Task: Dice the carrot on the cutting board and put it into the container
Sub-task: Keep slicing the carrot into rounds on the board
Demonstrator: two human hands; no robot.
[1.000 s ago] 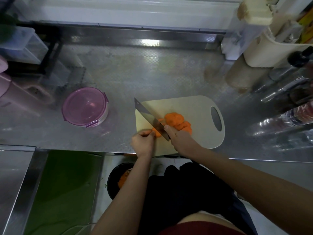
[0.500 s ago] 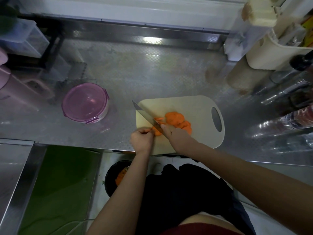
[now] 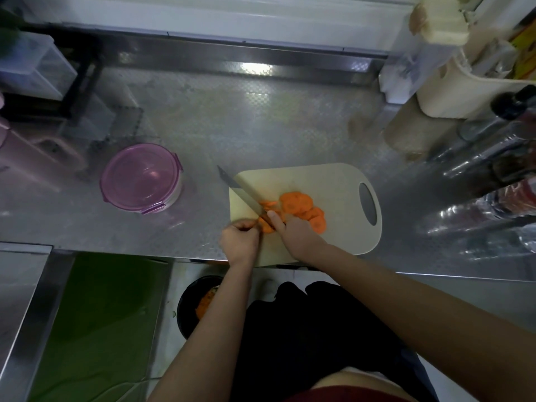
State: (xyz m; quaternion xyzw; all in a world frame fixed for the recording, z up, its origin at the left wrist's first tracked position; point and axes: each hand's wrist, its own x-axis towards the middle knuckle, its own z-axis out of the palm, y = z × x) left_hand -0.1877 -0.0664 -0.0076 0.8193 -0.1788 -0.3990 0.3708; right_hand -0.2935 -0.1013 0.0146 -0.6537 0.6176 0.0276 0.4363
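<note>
Two curled hands meet over the cutting board (image 3: 333, 181): left hand (image 3: 240, 240) pinches carrot (image 3: 266, 227), right hand (image 3: 298, 233) grips knife (image 3: 243, 192).

Stainless-steel table (image 3: 261, 126), embossed diamond pattern, dim overall; one bright light reflection (image 3: 255, 68) on its raised rear edge; white ledge (image 3: 203, 13) behind; clear plastic drawers (image 3: 29, 68) far left; cream bin (image 3: 452, 94) and bottles (image 3: 487, 161) at right; green mat (image 3: 101, 314) and black bucket (image 3: 187, 303) on the floor below.

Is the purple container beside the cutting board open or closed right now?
Closed. The purple lid sits flat on the container, covering its whole top. Whether the clips are latched, I cannot tell.
</note>
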